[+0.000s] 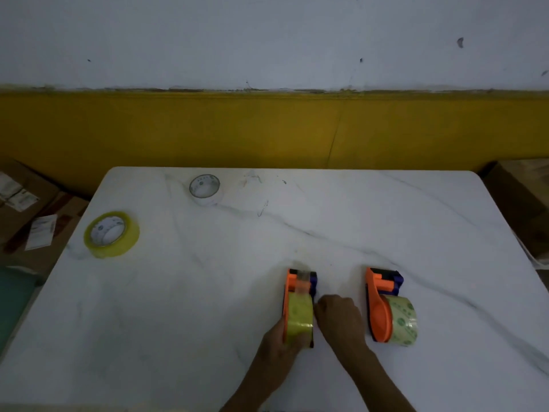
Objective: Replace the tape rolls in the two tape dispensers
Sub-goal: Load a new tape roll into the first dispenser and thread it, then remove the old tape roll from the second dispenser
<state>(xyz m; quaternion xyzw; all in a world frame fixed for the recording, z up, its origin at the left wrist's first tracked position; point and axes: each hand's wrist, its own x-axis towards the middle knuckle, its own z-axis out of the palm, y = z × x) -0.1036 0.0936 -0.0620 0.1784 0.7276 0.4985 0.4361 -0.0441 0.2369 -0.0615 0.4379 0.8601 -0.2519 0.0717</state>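
Two orange tape dispensers lie on the white marble table. The left dispenser carries a yellowish tape roll. My left hand grips its near end around the roll. My right hand rests with curled fingers against that dispenser's right side. The right dispenser holds a clear roll with green print and nobody touches it. A loose yellow tape roll lies at the table's left. A thin, nearly used white roll sits at the back left.
Cardboard boxes stand off the table's left edge, and another box to the right. A yellow and white wall runs behind the table.
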